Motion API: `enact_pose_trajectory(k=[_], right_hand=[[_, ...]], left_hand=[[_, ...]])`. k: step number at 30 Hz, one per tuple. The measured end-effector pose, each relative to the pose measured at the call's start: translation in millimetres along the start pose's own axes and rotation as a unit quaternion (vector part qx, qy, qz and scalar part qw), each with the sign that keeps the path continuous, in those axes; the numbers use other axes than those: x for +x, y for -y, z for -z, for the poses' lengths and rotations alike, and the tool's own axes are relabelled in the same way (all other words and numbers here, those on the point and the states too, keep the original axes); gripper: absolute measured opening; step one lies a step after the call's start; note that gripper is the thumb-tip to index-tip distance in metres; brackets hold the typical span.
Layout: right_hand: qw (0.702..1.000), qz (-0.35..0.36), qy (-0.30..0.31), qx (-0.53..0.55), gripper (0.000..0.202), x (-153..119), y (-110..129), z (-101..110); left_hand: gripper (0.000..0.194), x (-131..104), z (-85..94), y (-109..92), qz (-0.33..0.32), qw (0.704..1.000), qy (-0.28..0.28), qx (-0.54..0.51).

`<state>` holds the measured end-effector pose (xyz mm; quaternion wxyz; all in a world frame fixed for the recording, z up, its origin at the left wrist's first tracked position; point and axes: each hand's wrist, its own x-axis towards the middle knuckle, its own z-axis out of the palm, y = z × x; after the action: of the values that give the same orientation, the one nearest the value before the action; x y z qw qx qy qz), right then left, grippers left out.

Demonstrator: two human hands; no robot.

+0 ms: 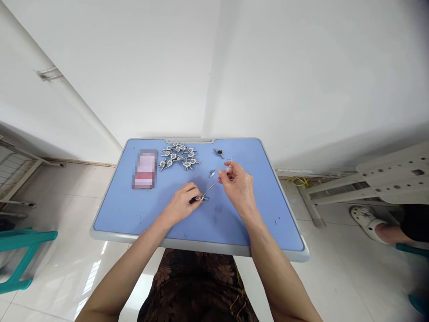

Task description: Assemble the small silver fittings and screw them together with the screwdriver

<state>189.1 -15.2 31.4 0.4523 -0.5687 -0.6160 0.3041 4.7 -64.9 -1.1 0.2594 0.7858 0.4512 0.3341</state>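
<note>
My left hand (186,199) is closed on a small metal fitting (202,198), pressed down near the middle of the blue tabletop. Between the fingers of my right hand (236,181) is the clear handle of a screwdriver (212,186). Its thin shaft slants down to the left, and the tip meets the fitting. Beyond my right hand lie a metal fitting with a dark centre (219,153) and a small silver piece (212,173). A pile of several similar metal fittings (177,155) rests toward the back, left of centre.
The blue table (124,214) has a raised grey rim and stands against a white wall. A pixelated flat rectangle (145,170) lies at its left. Teal stools (23,250) flank it on the floor. At right are a white metal frame (335,190) and another person's foot (367,223).
</note>
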Motion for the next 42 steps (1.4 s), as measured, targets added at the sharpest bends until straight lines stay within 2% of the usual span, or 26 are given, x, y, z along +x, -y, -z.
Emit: enact_pose_trajectory(k=[11,20,27,35,42], right_hand=[[0.996,-0.08,0.023,0.026,0.026,7.2,-2.0,2.5],[0.99,-0.096,0.048,0.095,0.031,8.8,-6.0,1.6],[0.985,-0.062,0.036,0.16,0.037,11.7,-8.6,6.3],[0.993,0.014,0.027,0.118,0.03,7.2,-0.3,6.3],[0.993,0.035,0.04,0.107,0.025,3.7,3.4,5.8]], left_hand=[[0.005,-1.4,-1.0,2.6,-0.002,1.0,0.003,0.021],[0.006,-1.0,-0.1,0.5,-0.005,1.0,0.002,0.025],[0.007,-0.9,-0.6,1.1,-0.004,1.0,0.0,0.021],[0.006,-0.5,0.7,-1.0,-0.003,1.0,0.003,0.027],[0.005,-1.0,-0.8,2.3,-0.008,1.0,0.002,0.023]])
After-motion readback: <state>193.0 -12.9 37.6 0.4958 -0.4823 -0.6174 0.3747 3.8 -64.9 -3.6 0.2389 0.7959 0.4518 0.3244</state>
